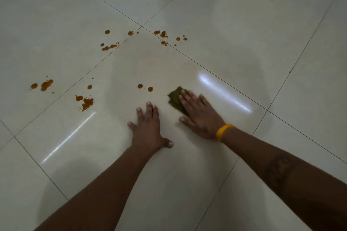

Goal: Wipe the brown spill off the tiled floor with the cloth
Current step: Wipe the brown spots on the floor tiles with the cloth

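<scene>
While its fingers (185,99) lie straight and spread, the right hand (201,116) presses flat on a dark green cloth (175,99), pinning it to the floor (244,24) rather than gripping it; the cloth shows only past the fingertips and along the hand's left edge, and its outline is blurred. A yellow band (223,132) circles that wrist, and a dark marking crosses the forearm behind it. Just left of the cloth, the left hand (149,127) rests palm down on the bare tile, fingers (148,108) splayed and holding nothing. The brown spill (85,102) lies in scattered patches: two round drops (145,87) close to the cloth's upper left, not touching it; the largest splash farther left of the cloth, with a smaller pair (44,84) beyond that near the picture's left edge. More spots (163,34) cluster well beyond the cloth where four pale glossy tiles meet, on both sides of the grout cross. Streaks of reflected light (225,92) fall on the tile right of the cloth.
</scene>
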